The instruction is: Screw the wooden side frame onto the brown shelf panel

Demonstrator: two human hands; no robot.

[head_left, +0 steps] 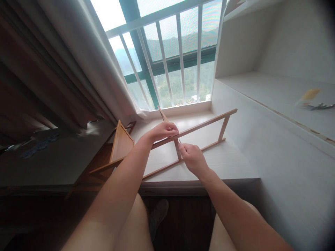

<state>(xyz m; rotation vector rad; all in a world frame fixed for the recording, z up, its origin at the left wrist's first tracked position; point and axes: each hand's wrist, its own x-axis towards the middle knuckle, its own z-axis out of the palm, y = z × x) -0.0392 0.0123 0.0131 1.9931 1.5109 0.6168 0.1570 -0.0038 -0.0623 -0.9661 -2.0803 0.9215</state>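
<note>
A light wooden frame (pixel 206 122) of thin slats lies across the white window ledge (pixel 230 160). My left hand (pixel 163 131) is closed around the frame's upper rail, where a cross slat meets it. My right hand (pixel 192 158) is closed in a pinch just below, holding a thin metal tool whose tip (pixel 179 141) touches the joint. The frame's left end joins a wooden panel (pixel 121 143) that hangs off the ledge's edge.
A barred window (pixel 170 59) stands behind the ledge, with a curtain (pixel 86 59) to the left. A white shelf (pixel 277 90) on the right carries a blurred yellow object (pixel 310 94). My bare knees and a shoe (pixel 159 212) are below, over dark floor.
</note>
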